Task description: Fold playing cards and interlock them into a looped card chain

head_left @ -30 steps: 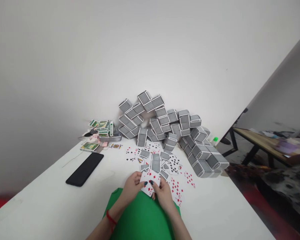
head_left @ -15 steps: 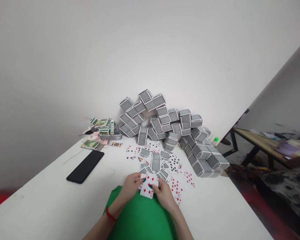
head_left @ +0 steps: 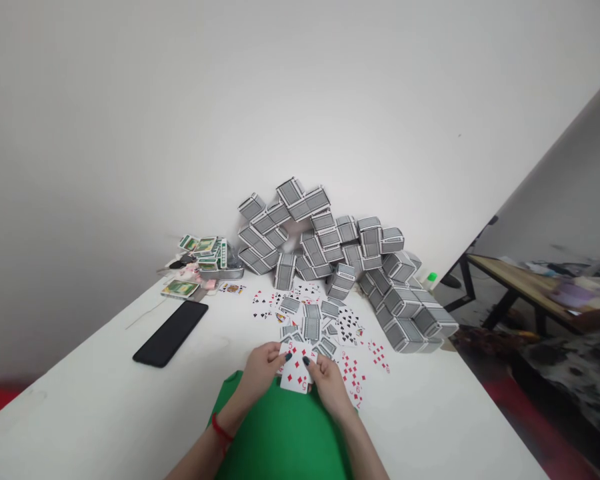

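Between my two hands are playing cards (head_left: 295,375), a five of diamonds in front with red-marked card edges showing behind it. My left hand (head_left: 263,367) pinches them at the left, its thumb on the front face. On the right side my right hand (head_left: 329,383) grips them too, thumb near the top and fingers hidden behind. Just beyond my hands lie loose face-down cards (head_left: 311,327) in a scattered heap. Face-up diamond cards (head_left: 351,373) lie beside my right hand, and face-up spades (head_left: 349,327) are a little farther off.
Grey-backed card blocks (head_left: 314,250) are stacked along the wall, with more blocks (head_left: 413,317) at the right. A black phone (head_left: 171,333) lies on the left of the white table (head_left: 95,400). Green card boxes (head_left: 207,250) pile up behind it. A green-capped bottle (head_left: 431,280) stands at back right.
The five of diamonds has turned more upright and shifted slightly. My right thumb has moved up its face, and another card's corner now shows at the right.
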Action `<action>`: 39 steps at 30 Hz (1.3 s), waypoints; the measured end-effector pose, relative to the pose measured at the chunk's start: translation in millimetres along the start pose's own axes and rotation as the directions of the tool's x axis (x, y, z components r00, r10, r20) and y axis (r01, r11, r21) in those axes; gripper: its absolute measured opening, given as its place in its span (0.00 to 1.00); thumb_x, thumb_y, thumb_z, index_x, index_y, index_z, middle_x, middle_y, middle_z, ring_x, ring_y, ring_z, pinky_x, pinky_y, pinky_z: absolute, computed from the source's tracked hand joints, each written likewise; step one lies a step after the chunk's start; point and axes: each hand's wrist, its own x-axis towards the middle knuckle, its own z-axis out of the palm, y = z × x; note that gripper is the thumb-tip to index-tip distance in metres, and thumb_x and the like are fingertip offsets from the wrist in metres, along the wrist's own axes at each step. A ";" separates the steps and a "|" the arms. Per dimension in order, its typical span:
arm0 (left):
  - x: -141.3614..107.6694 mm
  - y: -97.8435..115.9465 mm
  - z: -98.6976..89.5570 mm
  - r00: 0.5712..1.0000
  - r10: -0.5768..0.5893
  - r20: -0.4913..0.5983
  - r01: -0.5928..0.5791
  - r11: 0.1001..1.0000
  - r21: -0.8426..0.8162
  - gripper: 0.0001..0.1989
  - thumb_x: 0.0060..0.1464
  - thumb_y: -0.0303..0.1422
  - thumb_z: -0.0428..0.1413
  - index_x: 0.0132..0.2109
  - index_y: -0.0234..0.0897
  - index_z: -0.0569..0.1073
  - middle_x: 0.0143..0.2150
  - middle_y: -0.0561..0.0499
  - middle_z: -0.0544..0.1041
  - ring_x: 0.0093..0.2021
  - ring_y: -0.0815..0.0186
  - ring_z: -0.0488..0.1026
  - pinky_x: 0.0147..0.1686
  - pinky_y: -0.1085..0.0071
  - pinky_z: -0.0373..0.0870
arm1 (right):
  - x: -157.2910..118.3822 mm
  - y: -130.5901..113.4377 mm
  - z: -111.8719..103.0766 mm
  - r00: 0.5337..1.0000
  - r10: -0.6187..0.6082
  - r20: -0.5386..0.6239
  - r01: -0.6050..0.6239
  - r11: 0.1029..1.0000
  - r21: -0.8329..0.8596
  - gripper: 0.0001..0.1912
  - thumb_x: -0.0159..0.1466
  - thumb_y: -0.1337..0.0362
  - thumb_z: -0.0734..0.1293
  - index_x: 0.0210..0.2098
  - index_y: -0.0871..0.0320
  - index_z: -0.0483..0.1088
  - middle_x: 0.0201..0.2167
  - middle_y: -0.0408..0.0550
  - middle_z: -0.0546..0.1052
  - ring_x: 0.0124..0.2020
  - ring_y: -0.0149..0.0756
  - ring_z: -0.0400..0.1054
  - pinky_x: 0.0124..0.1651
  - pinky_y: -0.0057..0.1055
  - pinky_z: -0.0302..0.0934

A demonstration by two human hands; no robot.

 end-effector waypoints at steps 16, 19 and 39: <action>-13.1 29.3 -18.0 0.908 -0.086 0.410 0.214 0.937 -0.276 0.18 0.46 0.39 0.57 0.40 0.29 0.73 0.34 0.42 0.77 0.36 0.63 0.73 0.41 0.66 0.67 | -1.7 -5.3 -5.9 1.000 -0.030 -0.007 0.030 0.999 -0.036 0.22 0.50 0.45 0.65 0.20 0.59 0.61 0.12 0.36 0.61 0.14 0.24 0.50 0.19 0.23 0.46; -11.9 24.9 -14.6 0.917 -0.111 0.384 0.226 0.936 -0.270 0.17 0.45 0.40 0.58 0.38 0.29 0.75 0.32 0.44 0.77 0.35 0.63 0.73 0.41 0.66 0.67 | -2.1 -6.2 -7.4 0.999 -0.044 -0.030 0.043 0.998 -0.045 0.22 0.49 0.46 0.66 0.17 0.58 0.59 0.11 0.36 0.59 0.15 0.24 0.49 0.19 0.23 0.45; -8.0 -1.3 11.0 0.981 0.185 -0.052 -0.161 0.940 0.299 0.18 0.46 0.43 0.50 0.23 0.31 0.73 0.21 0.52 0.69 0.25 0.66 0.64 0.24 0.73 0.58 | 0.2 10.5 8.4 0.981 0.112 -0.158 -0.087 0.984 0.154 0.20 0.45 0.50 0.70 0.18 0.62 0.66 0.12 0.39 0.65 0.15 0.24 0.52 0.19 0.23 0.46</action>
